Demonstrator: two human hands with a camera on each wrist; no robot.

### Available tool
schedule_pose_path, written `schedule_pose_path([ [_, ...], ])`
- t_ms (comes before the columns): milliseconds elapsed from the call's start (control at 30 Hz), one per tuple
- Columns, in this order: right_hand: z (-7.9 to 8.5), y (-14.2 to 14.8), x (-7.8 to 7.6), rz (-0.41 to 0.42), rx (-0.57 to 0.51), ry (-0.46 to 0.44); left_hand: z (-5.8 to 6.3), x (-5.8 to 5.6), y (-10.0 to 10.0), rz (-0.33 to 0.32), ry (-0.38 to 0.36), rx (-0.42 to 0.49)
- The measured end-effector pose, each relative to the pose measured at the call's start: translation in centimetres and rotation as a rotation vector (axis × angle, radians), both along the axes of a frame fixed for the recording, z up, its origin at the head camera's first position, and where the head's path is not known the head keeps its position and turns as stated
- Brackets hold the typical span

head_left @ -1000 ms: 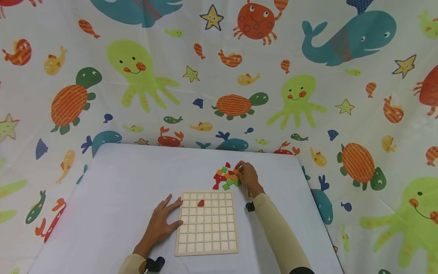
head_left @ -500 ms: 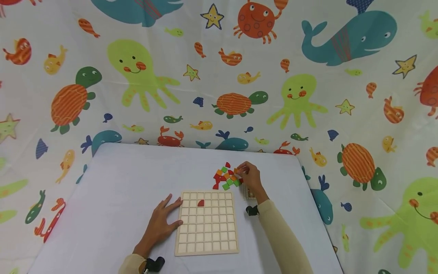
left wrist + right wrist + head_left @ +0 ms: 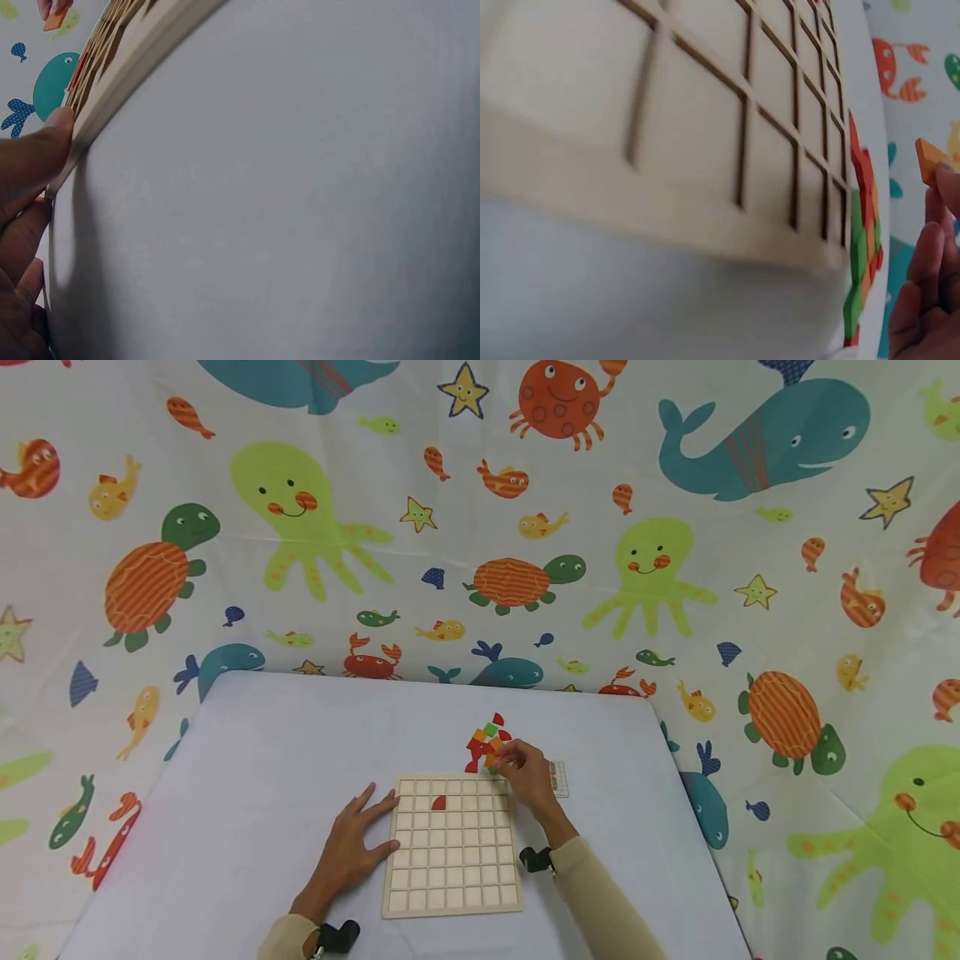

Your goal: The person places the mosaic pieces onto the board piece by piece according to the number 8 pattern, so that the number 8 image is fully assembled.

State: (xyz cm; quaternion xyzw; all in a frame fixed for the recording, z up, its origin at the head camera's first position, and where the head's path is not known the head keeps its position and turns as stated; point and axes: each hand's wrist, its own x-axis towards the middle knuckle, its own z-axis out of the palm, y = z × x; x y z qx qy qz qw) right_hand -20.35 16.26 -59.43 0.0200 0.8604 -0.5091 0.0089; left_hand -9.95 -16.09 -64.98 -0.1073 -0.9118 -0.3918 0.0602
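My right hand [image 3: 531, 778] pinches an orange tile [image 3: 930, 160] between thumb and fingertips, raised above the table by the board's far right corner. The wooden grid board [image 3: 452, 912] lies flat in front of me, its square cells bounded by thin strips. In one cell near its far side sits a red quarter-circle piece [image 3: 439, 803]. My left hand [image 3: 347, 842] is spread beside the board's left edge, thumb and fingertips touching the rim. In the left wrist view, the thumb [image 3: 56, 135] rests at the frame. Behind my right hand, a pile of red, green and orange pieces [image 3: 478, 748] is partly hidden.
A small card with a printed grid [image 3: 559, 779] lies right of my right hand, partly covered by it. The table [image 3: 262, 760] has a white cloth. Behind it hangs a curtain [image 3: 465, 527] printed with sea animals.
My right hand has moved from the right side of the pile toward the board's far right corner, carrying the orange tile, uncovering more of the card. The left hand stays at the board's edge.
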Motion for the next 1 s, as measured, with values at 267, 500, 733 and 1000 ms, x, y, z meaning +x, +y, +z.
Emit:
schedule_pose_path([
  [267,-1.4,-2.8,2.8,0.122,0.068,0.016,0.0,-0.1,0.0,-0.003,-0.002,0.008],
  [500,-1.9,-4.6,3.9,0.143,0.177,0.016,0.0,-0.1,0.0,0.002,-0.007,0.0],
  [733,-2.0,-5.9,4.4,0.117,0.256,0.102,0.0,-0.1,0.0,0.005,0.001,0.005],
  [1000,-2.1,-6.9,4.9,0.086,0.333,0.063,-0.1,-0.1,0.0,0.008,-0.001,0.002],
])
